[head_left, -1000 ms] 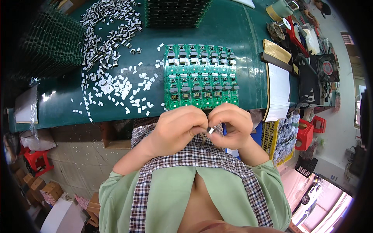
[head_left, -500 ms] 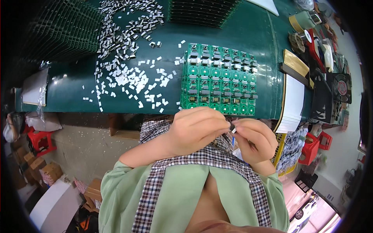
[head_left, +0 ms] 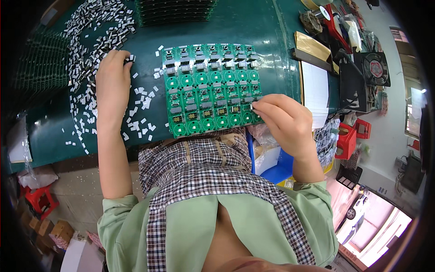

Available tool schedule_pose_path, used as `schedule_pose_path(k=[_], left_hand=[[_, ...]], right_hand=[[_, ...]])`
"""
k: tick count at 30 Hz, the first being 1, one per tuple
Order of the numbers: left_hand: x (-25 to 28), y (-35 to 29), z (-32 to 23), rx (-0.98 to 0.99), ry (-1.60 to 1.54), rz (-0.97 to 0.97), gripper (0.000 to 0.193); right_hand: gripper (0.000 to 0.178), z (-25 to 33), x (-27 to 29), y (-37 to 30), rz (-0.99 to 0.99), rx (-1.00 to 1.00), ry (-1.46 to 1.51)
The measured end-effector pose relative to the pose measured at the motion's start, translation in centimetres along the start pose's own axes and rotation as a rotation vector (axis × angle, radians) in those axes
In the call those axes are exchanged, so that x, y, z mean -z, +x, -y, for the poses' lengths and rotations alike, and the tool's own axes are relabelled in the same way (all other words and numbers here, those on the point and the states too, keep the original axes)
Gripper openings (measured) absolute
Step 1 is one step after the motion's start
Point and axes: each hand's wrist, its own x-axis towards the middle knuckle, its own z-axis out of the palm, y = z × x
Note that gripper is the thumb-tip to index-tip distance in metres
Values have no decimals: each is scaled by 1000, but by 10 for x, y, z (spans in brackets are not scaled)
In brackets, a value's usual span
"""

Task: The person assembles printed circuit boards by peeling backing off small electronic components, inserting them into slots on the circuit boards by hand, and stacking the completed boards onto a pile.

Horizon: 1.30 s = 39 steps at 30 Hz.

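A green panel of circuit boards (head_left: 201,79) lies near the table's front edge, with small digit displays set along its rows. My right hand (head_left: 290,122) is closed in a pinch over the panel's right side, holding a small display module (head_left: 252,107) against the front row of boards. My left hand (head_left: 112,75) reaches over the pile of loose display modules (head_left: 97,43) on the left. Its thumb and forefinger close around one module (head_left: 131,58); the other fingers are curled and partly hidden.
Small white pieces (head_left: 144,100) lie scattered left of the panel. Stacked green boards stand at the far side (head_left: 174,11) and far left (head_left: 41,61). On the right are white sheets (head_left: 315,90), a black fan (head_left: 376,69) and a blue bin (head_left: 278,167) below the table edge.
My hands have parted from their meeting in front of the panel. The left has moved out to the pile; the right has moved forward over the panel with the module. The view has shifted.
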Motion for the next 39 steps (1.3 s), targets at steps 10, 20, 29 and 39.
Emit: schedule_pose_path(k=[10, 20, 29, 39], left_hand=[[17, -3, -7, 60, -157, -109, 17], [55, -67, -118, -152, -944, 154, 28], [24, -80, -119, -305, -948, 41, 23], [24, -79, -118, -384, -981, 46, 23]], right_hand=[[29, 3, 1, 4, 40, 90, -82], [34, 41, -7, 7, -62, -70, 492], [24, 46, -28, -11, -179, -174, 652], [19, 42, -19, -7, -83, -58, 661]])
